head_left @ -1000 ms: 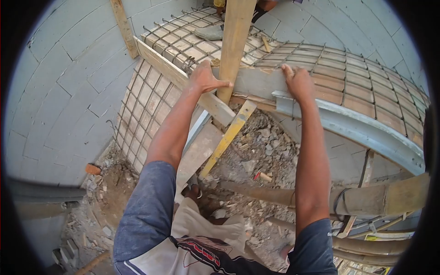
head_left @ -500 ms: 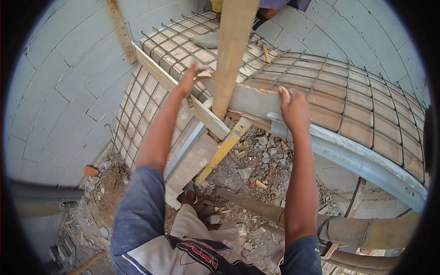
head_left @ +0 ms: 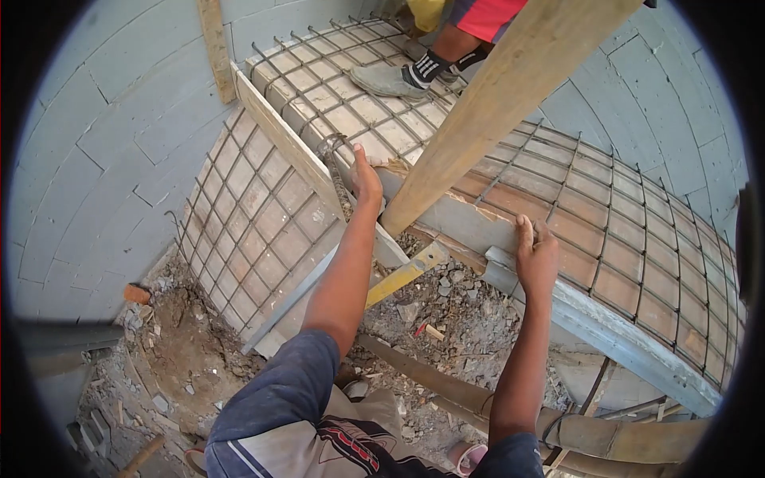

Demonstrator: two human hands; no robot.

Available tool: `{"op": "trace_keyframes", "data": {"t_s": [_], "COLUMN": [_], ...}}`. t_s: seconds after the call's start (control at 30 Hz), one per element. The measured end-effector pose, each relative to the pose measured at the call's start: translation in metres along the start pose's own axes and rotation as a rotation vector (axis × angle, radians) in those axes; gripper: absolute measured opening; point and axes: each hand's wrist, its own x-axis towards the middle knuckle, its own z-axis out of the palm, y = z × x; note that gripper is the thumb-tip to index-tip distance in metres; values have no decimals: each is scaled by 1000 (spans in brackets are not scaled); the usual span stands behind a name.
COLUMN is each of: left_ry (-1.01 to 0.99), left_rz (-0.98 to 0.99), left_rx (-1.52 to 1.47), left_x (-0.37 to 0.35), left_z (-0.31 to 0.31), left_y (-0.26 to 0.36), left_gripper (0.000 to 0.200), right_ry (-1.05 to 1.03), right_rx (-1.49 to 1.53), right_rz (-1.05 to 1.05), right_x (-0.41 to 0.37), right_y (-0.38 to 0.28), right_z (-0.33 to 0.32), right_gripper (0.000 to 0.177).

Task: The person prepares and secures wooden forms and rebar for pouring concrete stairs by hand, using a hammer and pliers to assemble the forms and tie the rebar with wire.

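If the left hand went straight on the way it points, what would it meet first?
Probably the mesh just beyond the left hand, though it might pass over, since the depth between them is unclear.

Even, bright daylight falls from above with soft shadows and little glare. Wide-angle distortion bends the block wall (head_left: 111, 159) inside a dark rim, where fine detail is perhaps slightly soft.
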Motion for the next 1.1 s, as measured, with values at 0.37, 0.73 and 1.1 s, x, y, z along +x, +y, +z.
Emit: {"op": "trace_keyframes", "data": {"t_s": [0.37,0.73,1.1], "left_ry": [-51,-38,79], "left_rz": [156,439,556], "left_rx": [81,-84,-42], "left_x": [3,-19,-80], "left_z": [-15,-27,-48], "left_y": [-9,-10,-52], "left_gripper": [84,79,63], "right_ry": [58,107,83], "right_rx": [-78,-141,-168], "right_rz": [-170,-188,-158], "right_x": [5,9,6], "right_y": [12,16,6], "right_z": [4,12,11], "right_gripper": [55,54,56]}}
